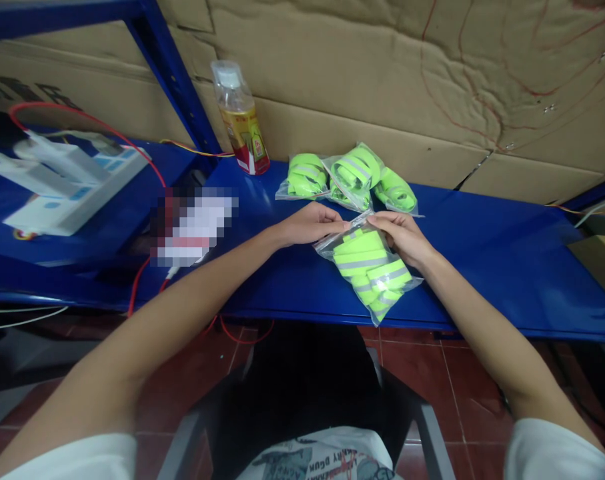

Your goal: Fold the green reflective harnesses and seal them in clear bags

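A clear zip bag [369,267] holds folded neon-yellow strips with grey reflective bands. Its zip edge faces away from me, and its lower end lies near the front of the blue shelf. My left hand [315,225] pinches the zip edge at its left part. Farther right along the same edge, my right hand [401,235] pinches it between thumb and fingers. Just beyond my hands, several similar bags with rolled neon strips [355,170] lie in a pile against the cardboard. Whether the zip is sealed I cannot make out.
A plastic bottle [242,123] with a red and yellow label stands at the back. On the left are a white power strip [82,187] with plugged-in chargers, a red cable [145,157] and a blurred-out white object [197,227]. The blue shelf [487,267] ends close in front of me.
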`<state>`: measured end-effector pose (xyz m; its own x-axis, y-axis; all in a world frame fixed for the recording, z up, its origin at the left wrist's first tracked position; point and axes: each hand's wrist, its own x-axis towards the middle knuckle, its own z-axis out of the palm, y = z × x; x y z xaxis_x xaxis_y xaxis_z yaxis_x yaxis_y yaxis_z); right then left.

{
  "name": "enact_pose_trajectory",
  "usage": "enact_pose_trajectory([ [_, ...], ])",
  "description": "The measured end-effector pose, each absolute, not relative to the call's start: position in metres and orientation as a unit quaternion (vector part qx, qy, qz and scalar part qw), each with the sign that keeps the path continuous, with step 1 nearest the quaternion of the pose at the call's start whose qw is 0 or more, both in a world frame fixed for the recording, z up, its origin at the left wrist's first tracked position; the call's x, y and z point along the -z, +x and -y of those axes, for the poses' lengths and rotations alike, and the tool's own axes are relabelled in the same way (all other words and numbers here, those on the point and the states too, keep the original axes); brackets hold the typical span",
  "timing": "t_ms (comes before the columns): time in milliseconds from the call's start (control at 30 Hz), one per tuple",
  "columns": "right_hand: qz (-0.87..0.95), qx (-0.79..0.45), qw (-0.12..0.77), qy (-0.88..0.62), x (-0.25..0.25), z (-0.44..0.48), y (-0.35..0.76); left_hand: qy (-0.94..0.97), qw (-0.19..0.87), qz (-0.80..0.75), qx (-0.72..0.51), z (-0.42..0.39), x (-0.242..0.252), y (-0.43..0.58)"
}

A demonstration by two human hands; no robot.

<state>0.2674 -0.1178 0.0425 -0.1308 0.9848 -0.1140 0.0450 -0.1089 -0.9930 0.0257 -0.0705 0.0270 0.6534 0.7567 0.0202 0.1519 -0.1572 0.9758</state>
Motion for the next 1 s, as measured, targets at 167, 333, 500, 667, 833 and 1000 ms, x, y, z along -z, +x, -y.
enact_pose_trajectory([
  [167,0.528,-0.527,0.439,-0.5,-0.045,0.121,0.266,0.721,0.546,-0.291,-0.31,0.076,-0.026,0.033],
  [333,0.533,-0.524,0.451,-0.488,-0.041,0.12,0.266,0.753,0.536,-0.249,-0.29,0.081,-0.026,0.036],
  [500,0.552,-0.503,0.45,-0.491,-0.04,0.12,0.265,0.757,0.535,-0.233,-0.293,0.085,-0.027,0.039],
  [667,0.581,-0.461,0.459,-0.489,-0.044,0.123,0.264,0.74,0.554,-0.228,-0.305,0.087,-0.029,0.043],
  [833,0.614,-0.433,0.454,-0.479,-0.047,0.125,0.263,0.733,0.561,-0.236,-0.303,0.086,-0.028,0.042],
  [1000,0.615,-0.441,0.452,-0.472,-0.047,0.125,0.263,0.722,0.563,-0.237,-0.325,0.086,-0.027,0.044],
])
